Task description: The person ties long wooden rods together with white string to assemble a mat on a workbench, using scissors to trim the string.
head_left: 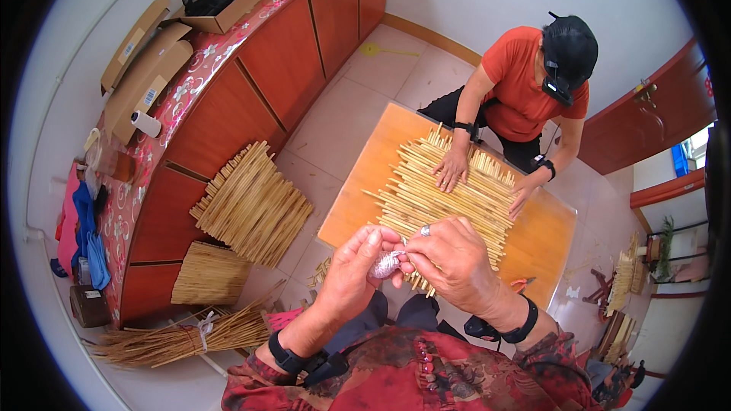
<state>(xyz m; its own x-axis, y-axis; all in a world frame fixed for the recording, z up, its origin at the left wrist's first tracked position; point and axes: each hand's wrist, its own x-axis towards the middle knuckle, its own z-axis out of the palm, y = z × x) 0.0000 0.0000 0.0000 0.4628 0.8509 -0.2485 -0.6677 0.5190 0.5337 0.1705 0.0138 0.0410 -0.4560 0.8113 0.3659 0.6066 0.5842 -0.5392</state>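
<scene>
My left hand (352, 268) is closed around a small whitish-pink ball of thread (385, 264), held up in front of my body. Close against it, my right hand (455, 259) has a ring on one finger and its fingertips pinched at the ball's edge. Whatever strand lies between those fingertips is too fine to make out. Beyond and below both hands, a mat-like layer of thin straw-coloured stalks (449, 190) lies across an orange-brown table (365, 160). A co-worker in a red shirt (525, 80) sits at the far side with both hands on the stalks.
Orange-handled pliers or scissors (522, 284) lie at the table's near right. To the left, stalk mats (255, 205) lean against a red cabinet (221, 99), with a tied stalk bundle (183, 339) below. Cardboard boxes (145, 80) sit on the cabinet. A door (647, 118) stands at the right.
</scene>
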